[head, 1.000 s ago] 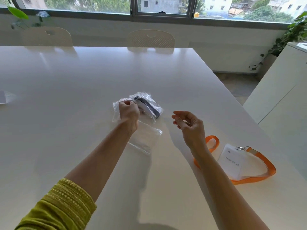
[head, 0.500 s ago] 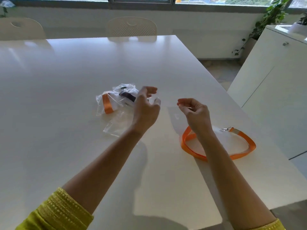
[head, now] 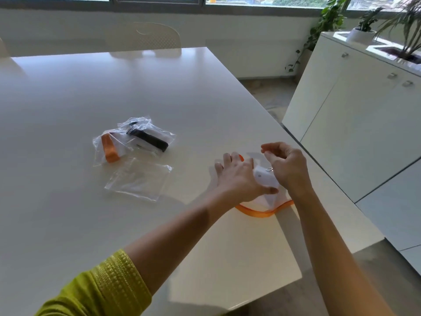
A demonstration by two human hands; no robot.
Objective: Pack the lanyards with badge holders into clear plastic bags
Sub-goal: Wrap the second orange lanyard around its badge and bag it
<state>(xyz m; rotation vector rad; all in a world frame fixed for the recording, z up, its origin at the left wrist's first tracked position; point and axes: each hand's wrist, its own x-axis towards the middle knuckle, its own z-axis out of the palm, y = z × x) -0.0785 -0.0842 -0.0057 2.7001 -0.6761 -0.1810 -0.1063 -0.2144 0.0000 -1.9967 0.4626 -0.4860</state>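
An orange lanyard (head: 262, 212) lies looped near the table's right edge, mostly hidden by my hands. Its white badge holder (head: 265, 179) is tilted up between them, a small metal ring (head: 269, 169) at its top. My left hand (head: 237, 176) holds the badge holder, thumb under its lower edge and fingers spread over the strap. My right hand (head: 287, 165) touches the holder's right side, fingers curled above the ring; whether they pinch anything is unclear. An empty clear bag (head: 139, 179) lies flat to the left.
Two filled bags lie beyond the empty one: one with an orange lanyard (head: 109, 147), one with a black lanyard (head: 148, 137). The white table (head: 68, 224) ends close on the right. White cabinets (head: 355, 124) with potted plants stand beyond; a chair (head: 145, 39) is at the far side.
My left hand left the bags, crossed right to the orange lanyard and took the badge holder. My right hand dropped to the holder. The view swung right and down.
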